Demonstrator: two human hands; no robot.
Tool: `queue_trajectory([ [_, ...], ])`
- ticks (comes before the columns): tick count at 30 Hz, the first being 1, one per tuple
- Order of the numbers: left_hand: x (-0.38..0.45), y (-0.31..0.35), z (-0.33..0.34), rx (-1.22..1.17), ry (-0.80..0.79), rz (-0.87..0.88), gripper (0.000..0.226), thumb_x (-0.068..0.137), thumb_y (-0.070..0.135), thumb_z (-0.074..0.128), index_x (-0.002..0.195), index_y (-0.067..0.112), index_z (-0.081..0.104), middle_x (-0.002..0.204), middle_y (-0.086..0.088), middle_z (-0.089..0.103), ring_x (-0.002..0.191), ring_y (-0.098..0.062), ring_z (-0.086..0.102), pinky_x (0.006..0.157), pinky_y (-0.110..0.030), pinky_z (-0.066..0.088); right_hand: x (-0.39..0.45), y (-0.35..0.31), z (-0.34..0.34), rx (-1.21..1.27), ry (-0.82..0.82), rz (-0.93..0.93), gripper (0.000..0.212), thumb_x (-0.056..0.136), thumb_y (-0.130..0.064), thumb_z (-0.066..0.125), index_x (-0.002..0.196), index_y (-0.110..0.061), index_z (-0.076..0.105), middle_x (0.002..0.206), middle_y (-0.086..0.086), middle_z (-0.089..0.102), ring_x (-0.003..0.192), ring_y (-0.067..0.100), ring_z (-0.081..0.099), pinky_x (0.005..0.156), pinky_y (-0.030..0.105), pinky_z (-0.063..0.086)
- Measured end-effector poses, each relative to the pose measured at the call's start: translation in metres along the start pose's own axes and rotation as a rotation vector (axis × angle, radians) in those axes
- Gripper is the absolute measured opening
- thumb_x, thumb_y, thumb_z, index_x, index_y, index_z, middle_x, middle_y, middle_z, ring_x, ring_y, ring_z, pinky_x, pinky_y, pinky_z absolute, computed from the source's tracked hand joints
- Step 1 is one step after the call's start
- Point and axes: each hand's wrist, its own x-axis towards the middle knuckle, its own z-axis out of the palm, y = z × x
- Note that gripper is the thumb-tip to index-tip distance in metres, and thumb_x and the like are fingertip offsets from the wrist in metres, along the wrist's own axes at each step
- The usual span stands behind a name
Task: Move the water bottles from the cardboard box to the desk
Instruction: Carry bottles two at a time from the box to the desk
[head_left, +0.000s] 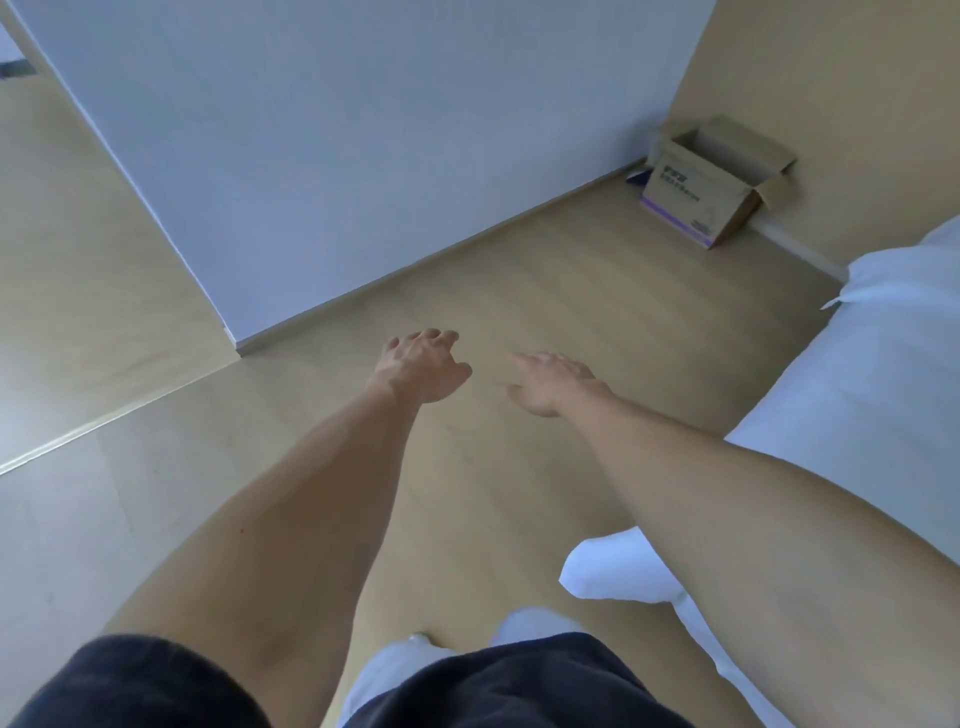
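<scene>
Both hands (423, 366) (550, 382) hang loose and empty, cardboard box (711, 182) upper right; bottles unseen, probably heavyish, slick, best gripped mid-body.

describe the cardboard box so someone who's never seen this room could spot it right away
Look to the far corner where the grey-white wall meets the tan wall. The cardboard box sits there on the wooden floor, flaps open. It is the only brown box, with dark print and a purple band on its side.

floor (519, 270): light wood | wall (363, 130): white | bedding (857, 374): white, right edge
</scene>
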Motion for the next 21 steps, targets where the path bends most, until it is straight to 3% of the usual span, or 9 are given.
queue_trajectory([
  [9,0.123,-0.005,-0.026,0.071,-0.062,0.086,0.064,0.096,0.048,0.043,0.156,0.028,0.029,0.16,0.002,0.035,0.146,-0.024,0.031,0.118,-0.043,0.021,0.102,0.018,-0.032,0.079,-0.051,0.085,0.063,0.101,-0.046,0.039,0.158,-0.026,0.019,0.16,0.008,0.028,0.146,0.028,0.029,0.116,0.043,0.028],
  [21,0.346,0.022,-0.098,0.158,-0.058,0.085,0.064,0.097,0.048,0.042,0.157,0.028,0.026,0.162,0.003,0.03,0.15,-0.021,0.026,0.122,-0.046,0.017,0.304,0.086,-0.139,0.158,0.037,0.067,0.059,0.1,-0.046,0.04,0.154,-0.027,0.026,0.153,0.011,0.039,0.14,0.029,0.036,0.112,0.045,0.032],
])
